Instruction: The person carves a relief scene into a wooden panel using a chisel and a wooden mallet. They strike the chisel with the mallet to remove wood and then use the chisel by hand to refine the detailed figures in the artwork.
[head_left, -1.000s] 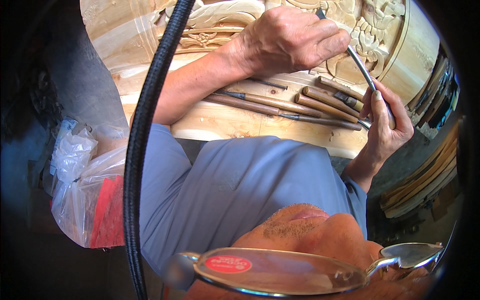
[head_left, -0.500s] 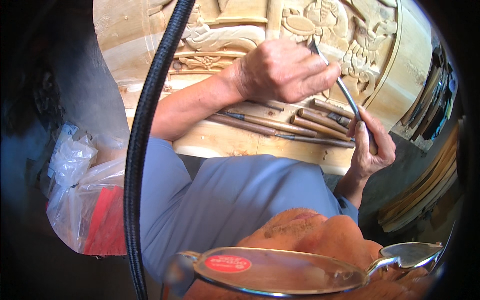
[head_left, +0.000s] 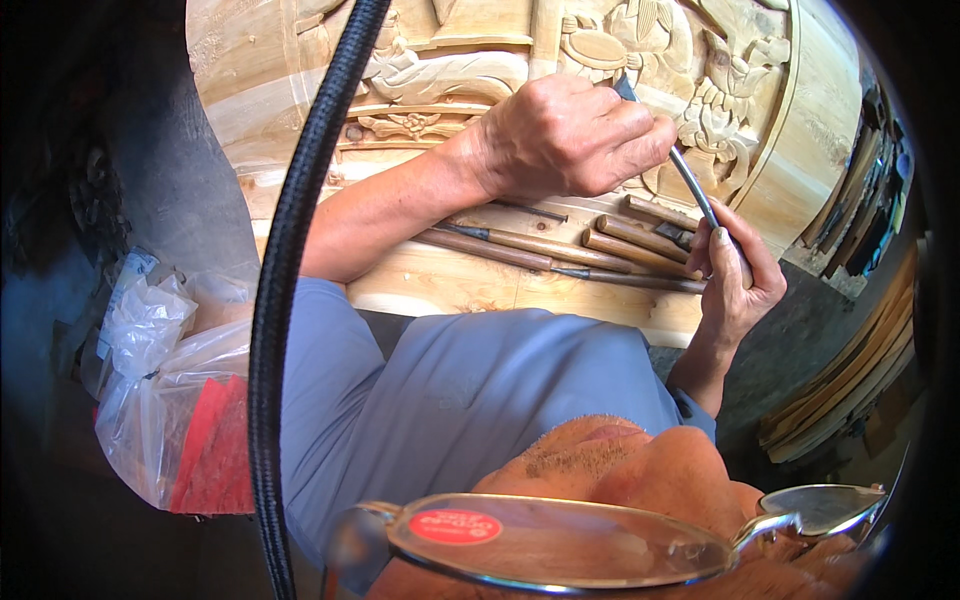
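My left hand [head_left: 575,140] is closed around the metal shaft of a carving chisel [head_left: 692,183], close to its blade. The flared blade shows past my fingers, at a carved wooden panel [head_left: 820,120]; whether its edge touches the wood I cannot tell. My right hand [head_left: 738,275] grips the same chisel at its rear end, thumb along it, over the panel's near right part. Below my left hand lie several wooden-handled carving tools [head_left: 590,262] side by side on the pale wood, some partly behind my hands.
A black braided cable [head_left: 290,260] runs down the left of the view. Beyond it sits a clear plastic bag [head_left: 150,350] with something red. Curved wooden strips [head_left: 850,370] are stacked at the right, and a bundle of tools [head_left: 865,200] stands beside the panel.
The chisel and both hands have shifted slightly up and to the left, and the blade catches the light differently. The tools on the wood have stayed in place.
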